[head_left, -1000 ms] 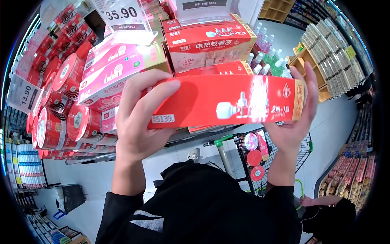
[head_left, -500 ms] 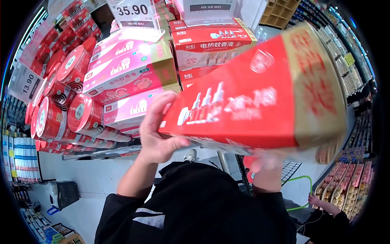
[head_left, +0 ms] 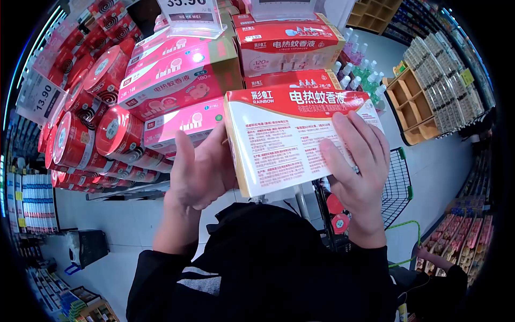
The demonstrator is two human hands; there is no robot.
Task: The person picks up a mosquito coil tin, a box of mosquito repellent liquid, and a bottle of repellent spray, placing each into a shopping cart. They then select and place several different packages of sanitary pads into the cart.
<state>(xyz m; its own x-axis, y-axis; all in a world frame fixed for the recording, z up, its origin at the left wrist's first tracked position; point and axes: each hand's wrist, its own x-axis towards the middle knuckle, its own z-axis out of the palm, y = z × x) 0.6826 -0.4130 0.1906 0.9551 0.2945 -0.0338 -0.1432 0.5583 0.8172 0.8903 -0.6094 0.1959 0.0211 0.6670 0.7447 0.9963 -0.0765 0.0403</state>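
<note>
A red and white box of electric mosquito repellent liquid is held up in front of me, its printed text side facing me. My right hand grips its right part, with thumb and fingers over the text side. At the box's left end is my left hand, thumb spread away and fingers stretched along the gold edge. Just behind stand more red boxes of the same kind. Pink boxes are stacked to their left.
Red round tubs are piled at the left beside a price sign. Bottles with white caps stand behind the box at the right. A shopping cart is at the lower right, near another person's arm. A dark basket sits on the floor.
The box has turned from its red side to its white text side and come lower and left. My left hand has loosened from its grip; my right hand has come up onto the text side.
</note>
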